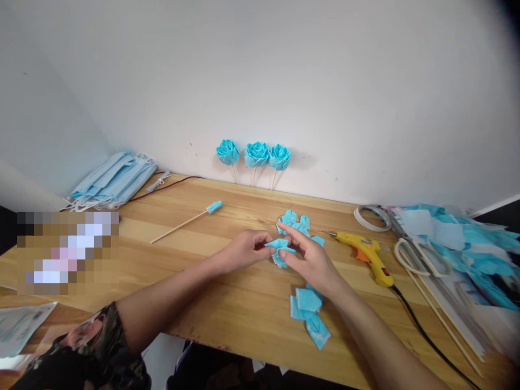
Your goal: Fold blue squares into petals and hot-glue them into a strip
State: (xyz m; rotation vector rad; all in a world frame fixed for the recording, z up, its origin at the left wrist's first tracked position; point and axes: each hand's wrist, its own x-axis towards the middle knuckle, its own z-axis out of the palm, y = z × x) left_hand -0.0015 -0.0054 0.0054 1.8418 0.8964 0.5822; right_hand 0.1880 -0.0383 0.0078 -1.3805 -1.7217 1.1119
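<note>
Between my two hands is a folded blue piece (280,246), shaped like a petal and held just above the table. My left hand (249,250) pinches its left corner between thumb and fingers. The thumb and fingers of my right hand (305,254) close on its right side. Behind and below my right hand lie more folded blue petals (303,222), and a second group of petals (311,314) rests nearer the table's front edge. Left of my hands, a thin stick with a small blue bud (214,207) lies flat on the wood.
Three blue flowers on sticks (257,155) lean against the wall. A yellow glue gun (365,252) with a black cord lies right, beside scissors (422,260), a tape roll (371,218) and blue scraps (467,238). Stacked face masks (114,179) lie at the back left of the wooden table (182,292).
</note>
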